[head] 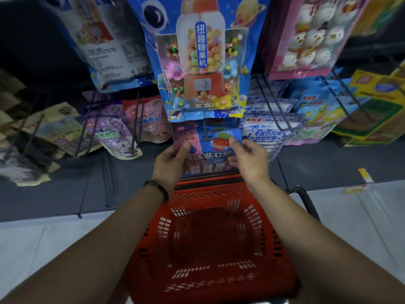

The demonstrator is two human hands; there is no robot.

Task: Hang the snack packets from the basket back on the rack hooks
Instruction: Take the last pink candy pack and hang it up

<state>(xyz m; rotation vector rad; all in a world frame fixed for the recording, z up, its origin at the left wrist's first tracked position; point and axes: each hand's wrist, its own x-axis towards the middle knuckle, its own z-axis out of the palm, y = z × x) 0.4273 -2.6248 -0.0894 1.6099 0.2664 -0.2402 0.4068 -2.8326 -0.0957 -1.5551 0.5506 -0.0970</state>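
You are at the hanging step: your left hand (171, 161) and right hand (252, 160) both pinch the blue snack packet (211, 155) against the rack hook (205, 134) above the red basket (157, 229), and the next move, I judge, calls for seating its hole fully before letting go.

Red basket (208, 190) apparently on pale floor (32, 238); wire rack hooks (136, 116) carry snack packets (109, 130).

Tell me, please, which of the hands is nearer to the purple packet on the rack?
Left. The left hand holds the left edge of the blue packet, right of the purple packet; the right hand holds its right edge, further away.
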